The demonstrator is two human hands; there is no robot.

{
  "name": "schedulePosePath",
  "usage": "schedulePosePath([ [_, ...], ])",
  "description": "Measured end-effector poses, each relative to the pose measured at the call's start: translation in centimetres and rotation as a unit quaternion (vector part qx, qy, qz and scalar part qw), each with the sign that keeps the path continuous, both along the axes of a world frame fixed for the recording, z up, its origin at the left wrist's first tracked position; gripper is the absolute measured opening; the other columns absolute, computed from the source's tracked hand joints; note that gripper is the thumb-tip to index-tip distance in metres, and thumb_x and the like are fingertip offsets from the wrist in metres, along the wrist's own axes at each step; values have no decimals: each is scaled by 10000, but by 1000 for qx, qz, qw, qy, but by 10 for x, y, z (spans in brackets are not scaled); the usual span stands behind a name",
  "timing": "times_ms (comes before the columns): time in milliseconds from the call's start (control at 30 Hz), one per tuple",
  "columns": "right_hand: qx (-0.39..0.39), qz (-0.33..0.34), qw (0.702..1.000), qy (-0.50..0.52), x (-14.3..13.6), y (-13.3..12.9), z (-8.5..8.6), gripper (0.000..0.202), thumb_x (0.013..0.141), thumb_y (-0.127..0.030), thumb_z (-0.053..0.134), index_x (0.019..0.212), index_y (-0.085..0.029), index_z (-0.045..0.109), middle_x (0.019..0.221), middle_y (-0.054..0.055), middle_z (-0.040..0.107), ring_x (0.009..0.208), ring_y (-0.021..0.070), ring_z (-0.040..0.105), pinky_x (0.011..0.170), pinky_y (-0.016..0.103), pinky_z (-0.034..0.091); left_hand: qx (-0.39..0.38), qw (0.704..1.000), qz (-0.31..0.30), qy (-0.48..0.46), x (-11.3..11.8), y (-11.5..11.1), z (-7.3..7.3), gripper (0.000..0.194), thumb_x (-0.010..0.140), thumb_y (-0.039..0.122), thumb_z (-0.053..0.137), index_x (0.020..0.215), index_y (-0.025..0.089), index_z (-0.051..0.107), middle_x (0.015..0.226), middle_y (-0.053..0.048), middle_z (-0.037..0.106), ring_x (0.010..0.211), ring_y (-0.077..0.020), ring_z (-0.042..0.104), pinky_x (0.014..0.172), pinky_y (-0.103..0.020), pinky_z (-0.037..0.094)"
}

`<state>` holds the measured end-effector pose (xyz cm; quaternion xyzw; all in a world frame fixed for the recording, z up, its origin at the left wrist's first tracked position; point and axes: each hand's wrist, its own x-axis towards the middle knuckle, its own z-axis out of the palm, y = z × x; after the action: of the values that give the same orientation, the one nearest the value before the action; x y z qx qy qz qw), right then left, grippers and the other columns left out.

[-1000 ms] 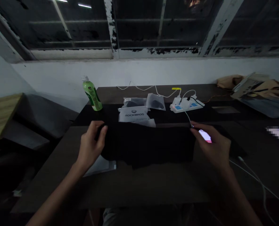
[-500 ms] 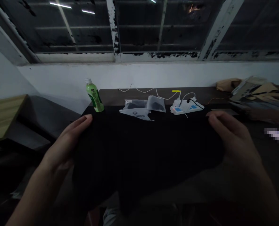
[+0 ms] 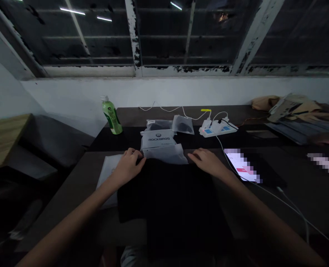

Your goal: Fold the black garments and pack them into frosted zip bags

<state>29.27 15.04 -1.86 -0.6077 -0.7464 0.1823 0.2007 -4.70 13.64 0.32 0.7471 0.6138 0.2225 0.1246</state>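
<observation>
A black cloth [image 3: 175, 200] lies spread on the dark table, its near end reaching the table's front edge. My left hand [image 3: 129, 163] is at the cloth's far left corner, thumb and fingers closed on its edge. At the far right corner my right hand [image 3: 206, 161] pinches the cloth in the same way. Just beyond the cloth are translucent packets, one of them printed ROCKBROS [image 3: 159, 139]. Partly under my left forearm lies another pale packet [image 3: 107, 174].
A green bottle [image 3: 111, 116] stands at the back left. Behind the right hand sits a white power strip [image 3: 218, 129] with cables. A lit phone [image 3: 242, 167] lies to the right. Another person's hand [image 3: 328, 139] is at the far right, near grey packets and brown bags.
Both hands have moved forward, down and closer together, bringing the raised black cloth down onto the table. The phone, the left packet and more of the ROCKBROS packet now show.
</observation>
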Motion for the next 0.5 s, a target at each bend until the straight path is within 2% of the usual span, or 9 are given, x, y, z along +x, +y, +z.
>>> schedulePosePath([
  [67,-16,23,999,17,-14,14,-3,269,877,-397,563,692,-210,615,843,91,666,896,250,620,818,345,419,-12,999,-1,29,12,13,-3,216,853,336,603,804,142,685,1035,-162,638,1118,-366,579,1025,-537,414],
  [133,-36,37,998,44,-24,26,-7,219,844,-333,585,662,-212,601,764,51,650,786,211,611,739,312,424,-28,999,6,45,22,26,-8,234,877,310,608,769,120,694,1011,-180,652,1112,-379,583,1018,-568,412],
  [200,-52,42,994,80,-29,35,-13,193,834,-289,561,662,-208,591,717,22,631,703,179,588,663,283,419,-46,998,8,45,27,37,-11,217,918,310,609,947,114,698,1096,-159,651,1094,-325,605,977,-530,469],
  [267,-60,40,990,122,-29,40,-17,189,848,-289,524,690,-205,583,686,4,613,658,161,566,611,262,414,-63,998,8,26,30,47,-12,284,950,335,602,1170,157,631,1220,-118,619,1070,-254,622,921,-463,526],
  [333,-58,28,984,164,-28,42,-18,196,878,-312,478,761,-201,590,683,2,606,641,159,557,586,258,421,-71,997,11,-8,31,55,-10,349,957,357,603,1262,190,571,1277,-94,591,1059,-224,628,882,-432,552],
  [400,-50,14,978,204,-26,45,-13,226,909,-328,424,879,-199,606,731,19,629,660,168,575,595,273,451,-66,996,17,-57,31,64,-4,274,958,329,592,1178,167,618,1164,-89,644,992,-214,649,853,-400,557],
  [500,-35,7,966,257,-26,50,3,295,931,-341,389,1095,-216,601,888,53,683,769,193,631,665,313,509,-42,988,21,-144,34,78,11,173,950,273,539,991,151,656,861,-41,685,746,-159,665,699,-292,555],
])
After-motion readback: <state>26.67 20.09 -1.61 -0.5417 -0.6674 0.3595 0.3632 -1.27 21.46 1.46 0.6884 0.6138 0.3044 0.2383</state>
